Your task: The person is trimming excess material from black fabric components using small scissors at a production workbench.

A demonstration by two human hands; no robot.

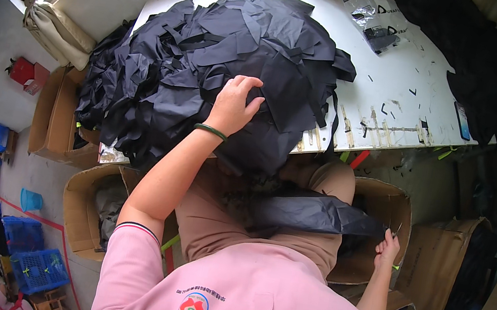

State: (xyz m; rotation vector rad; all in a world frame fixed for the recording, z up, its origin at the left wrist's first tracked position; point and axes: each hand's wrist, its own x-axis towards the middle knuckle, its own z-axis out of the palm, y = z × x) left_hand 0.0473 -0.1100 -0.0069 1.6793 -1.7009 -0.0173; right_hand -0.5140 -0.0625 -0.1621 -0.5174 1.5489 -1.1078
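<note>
My left hand (235,105) is over a big heap of loose black fabric pieces (211,63) on the table. Its fingers are curved, the thumb stands apart from them, and nothing shows between them. A dark green bangle (210,131) circles that wrist. Across my lap stretches a long black fabric piece (323,216), its narrow end reaching my right hand (388,249). That hand is closed, low at the right, around a small pointed tool (396,232) that looks like thread snips. Whether its fingers also pinch the fabric end, I cannot tell.
The white table (404,89) holds a clear plastic bag (369,21), a phone (462,122), dark scraps and another black pile (486,70). Cardboard boxes (82,206) flank my legs, one open box (385,201) near my right hand. Blue crates (38,270) stand at the left.
</note>
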